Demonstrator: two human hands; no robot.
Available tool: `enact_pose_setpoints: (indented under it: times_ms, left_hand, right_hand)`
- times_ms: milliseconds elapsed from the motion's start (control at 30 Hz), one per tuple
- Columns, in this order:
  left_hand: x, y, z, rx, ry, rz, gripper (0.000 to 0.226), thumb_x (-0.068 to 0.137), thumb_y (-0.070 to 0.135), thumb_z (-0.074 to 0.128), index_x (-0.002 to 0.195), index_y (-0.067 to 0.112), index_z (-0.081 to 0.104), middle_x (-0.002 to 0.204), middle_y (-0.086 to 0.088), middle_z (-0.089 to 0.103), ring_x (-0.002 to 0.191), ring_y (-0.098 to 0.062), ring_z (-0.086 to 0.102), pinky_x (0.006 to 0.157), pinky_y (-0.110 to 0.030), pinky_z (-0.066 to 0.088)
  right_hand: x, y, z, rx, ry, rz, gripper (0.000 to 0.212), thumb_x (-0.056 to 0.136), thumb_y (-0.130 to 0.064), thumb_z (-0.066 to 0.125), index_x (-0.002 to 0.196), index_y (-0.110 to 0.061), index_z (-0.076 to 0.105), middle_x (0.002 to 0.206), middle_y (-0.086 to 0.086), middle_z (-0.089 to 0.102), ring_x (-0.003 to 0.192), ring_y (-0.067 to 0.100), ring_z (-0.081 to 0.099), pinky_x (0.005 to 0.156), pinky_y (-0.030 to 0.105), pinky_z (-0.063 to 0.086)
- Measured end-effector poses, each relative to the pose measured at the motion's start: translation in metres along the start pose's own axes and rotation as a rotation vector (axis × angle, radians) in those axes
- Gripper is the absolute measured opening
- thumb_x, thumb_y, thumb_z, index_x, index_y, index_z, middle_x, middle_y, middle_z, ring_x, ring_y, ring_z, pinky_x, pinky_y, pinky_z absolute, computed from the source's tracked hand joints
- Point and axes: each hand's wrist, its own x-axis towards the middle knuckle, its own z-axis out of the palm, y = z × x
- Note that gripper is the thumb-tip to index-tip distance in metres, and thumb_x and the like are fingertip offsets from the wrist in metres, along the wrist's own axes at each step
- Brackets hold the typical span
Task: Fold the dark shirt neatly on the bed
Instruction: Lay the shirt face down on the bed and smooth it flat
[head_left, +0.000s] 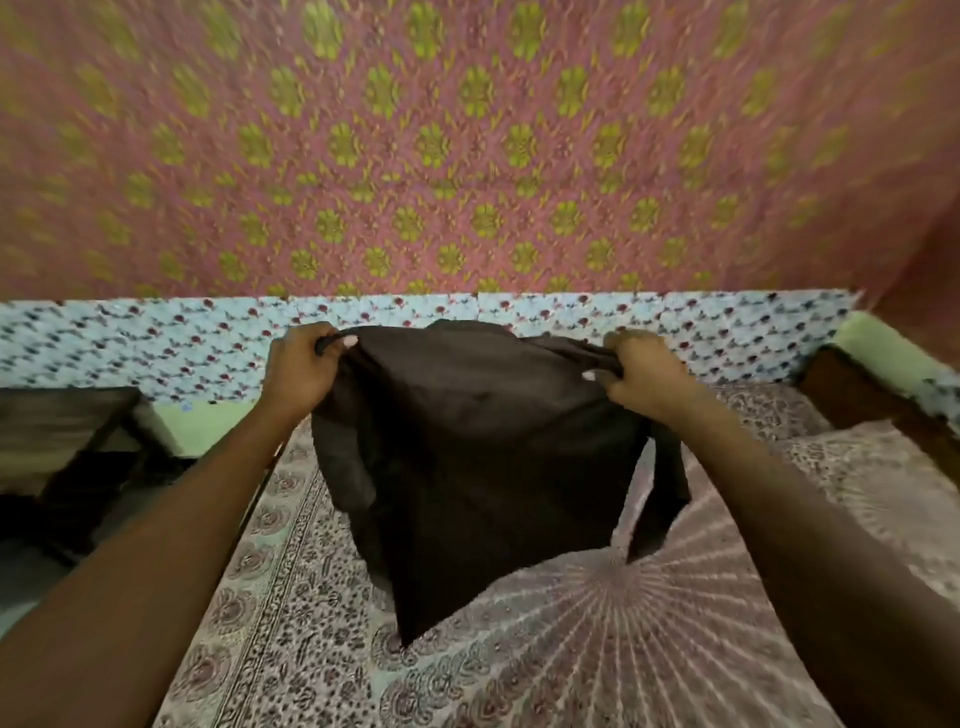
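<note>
Dark shirt (483, 452) held up above the bed (519, 649), hanging unfolded, lower corner near the patterned bedspread. Left hand (301, 371) and right hand (644, 376) each have a closed grip on an upper edge, well apart.

A large pink cloth (467, 145) patterned with rows of yellow-green flower motifs covers the far wall, blurred in this view. Below it runs a band of pale blue fabric (156, 338) printed with small dark red and navy flowers, stretching from left to right. A strip of light green wall (208, 426) shows beneath the band on the left, and again at the far right. Dark wooden furniture (67, 441) stands at the left, in shadow. At the right, a dark wooden rail (872, 410) slants toward the near side. The light is soft and even.
</note>
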Motion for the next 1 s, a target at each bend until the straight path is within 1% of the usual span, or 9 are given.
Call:
enact_pose_setpoints:
  times_ms: [200,333,467,533,600,667,767,867,1000]
  left_hand:
    - [0.001,0.034,-0.007,0.070,0.073,-0.004,0.029,0.098,0.042,0.068,0.093,0.013,0.072,0.076,-0.012,0.066,0.077,-0.035,0.065,0.073,-0.047,0.055]
    - [-0.001,0.055,-0.016,0.029,0.069,0.081,0.032,0.092,0.044,0.075,0.080,0.016,0.065,0.075,-0.011,0.064,0.077,-0.031,0.061,0.071,-0.044,0.051]
    - [-0.016,0.075,-0.007,0.080,-0.026,0.195,0.021,0.104,0.020,0.060,0.087,0.009,0.056,0.082,-0.016,0.058,0.084,-0.040,0.060,0.072,-0.045,0.044]
    - [-0.035,0.082,0.001,0.079,-0.021,0.166,0.019,0.108,0.018,0.053,0.094,0.006,0.053,0.085,-0.015,0.055,0.083,-0.038,0.055,0.070,-0.043,0.039]
    - [-0.061,0.088,0.009,0.107,-0.014,0.123,0.018,0.110,0.022,0.048,0.102,0.005,0.051,0.082,-0.014,0.053,0.078,-0.036,0.051,0.065,-0.042,0.035]
    - [-0.084,0.093,0.022,0.132,-0.092,0.064,0.023,0.112,0.027,0.043,0.112,0.005,0.049,0.079,-0.013,0.051,0.074,-0.036,0.052,0.064,-0.042,0.035]
    - [-0.119,0.103,0.039,0.072,-0.351,-0.030,0.027,0.112,0.029,0.043,0.100,0.006,0.053,0.083,-0.013,0.055,0.085,-0.036,0.057,0.073,-0.040,0.036]
    - [-0.151,0.114,0.051,0.028,-0.560,-0.111,0.030,0.107,0.027,0.055,0.097,-0.001,0.062,0.091,-0.019,0.063,0.089,-0.031,0.062,0.077,-0.038,0.039]
    - [-0.184,0.144,0.056,0.050,-0.550,-0.131,0.024,0.101,0.017,0.066,0.083,0.000,0.067,0.089,-0.007,0.064,0.090,-0.025,0.060,0.081,-0.039,0.044]
  right_hand:
    - [-0.024,0.034,-0.044,-0.035,0.048,0.133,0.022,0.097,-0.023,0.067,0.104,-0.008,0.053,0.095,0.009,0.050,0.095,0.037,0.056,0.075,0.042,0.045]
    - [-0.046,0.054,-0.063,0.113,0.133,0.286,0.009,0.098,-0.006,0.061,0.097,-0.001,0.053,0.092,0.019,0.057,0.088,0.040,0.057,0.067,0.040,0.039]
    - [-0.074,0.074,-0.070,0.213,0.213,0.321,0.030,0.095,-0.019,0.074,0.108,-0.007,0.051,0.097,0.010,0.054,0.088,0.030,0.050,0.072,0.037,0.039]
    - [-0.088,0.087,-0.072,0.155,0.216,0.286,0.024,0.092,-0.018,0.077,0.105,-0.010,0.058,0.096,0.009,0.057,0.091,0.030,0.055,0.074,0.035,0.040]
    - [-0.103,0.104,-0.074,0.109,0.151,0.258,0.012,0.091,-0.006,0.071,0.089,-0.014,0.062,0.088,0.010,0.062,0.093,0.035,0.061,0.074,0.034,0.041]
    - [-0.121,0.123,-0.077,0.062,-0.007,0.222,0.016,0.091,-0.005,0.069,0.079,-0.015,0.064,0.081,0.010,0.062,0.090,0.038,0.062,0.071,0.036,0.044]
    - [-0.149,0.149,-0.076,0.099,-0.285,0.146,0.013,0.091,-0.020,0.078,0.086,-0.010,0.072,0.087,0.017,0.070,0.086,0.035,0.066,0.076,0.047,0.054]
    - [-0.177,0.176,-0.071,0.111,-0.463,0.093,0.016,0.091,-0.028,0.079,0.089,-0.012,0.075,0.092,0.013,0.073,0.084,0.024,0.067,0.077,0.042,0.056]
    - [-0.203,0.204,-0.077,0.236,-0.549,0.069,0.041,0.074,-0.059,0.085,0.100,-0.028,0.080,0.109,0.001,0.075,0.102,0.022,0.069,0.093,0.050,0.058]
